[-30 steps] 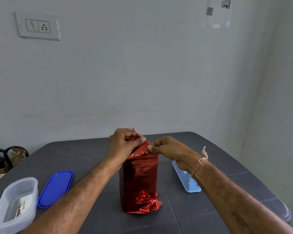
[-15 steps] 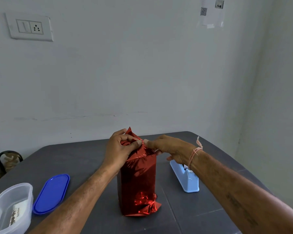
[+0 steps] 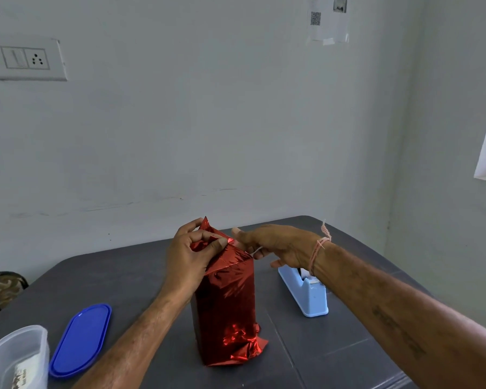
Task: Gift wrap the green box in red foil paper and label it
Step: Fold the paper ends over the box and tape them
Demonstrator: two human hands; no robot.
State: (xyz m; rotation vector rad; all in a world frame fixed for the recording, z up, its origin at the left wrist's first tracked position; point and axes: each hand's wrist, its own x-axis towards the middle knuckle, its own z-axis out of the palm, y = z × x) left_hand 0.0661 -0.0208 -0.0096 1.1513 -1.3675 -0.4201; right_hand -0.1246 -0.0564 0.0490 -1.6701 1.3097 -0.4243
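Currently the foil-wrapped box (image 3: 225, 299) stands near the middle of the dark grey table (image 3: 334, 346). The left hand (image 3: 188, 256) pinches the gathered red foil at its top between thumb and curled fingers. The right hand (image 3: 278, 242) reaches in from the other side with fingers stretched nearly straight, tips touching the same fold, and a pale strip shows beneath them. A blue tape dispenser (image 3: 306, 293) sits just beside the box, while a blue lid (image 3: 80, 341) and a clear container (image 3: 17, 355) lie well apart. Behind is a pale wall with a socket plate (image 3: 26, 58). The box's long axis runs vertically, its loose foil peak pointing up.
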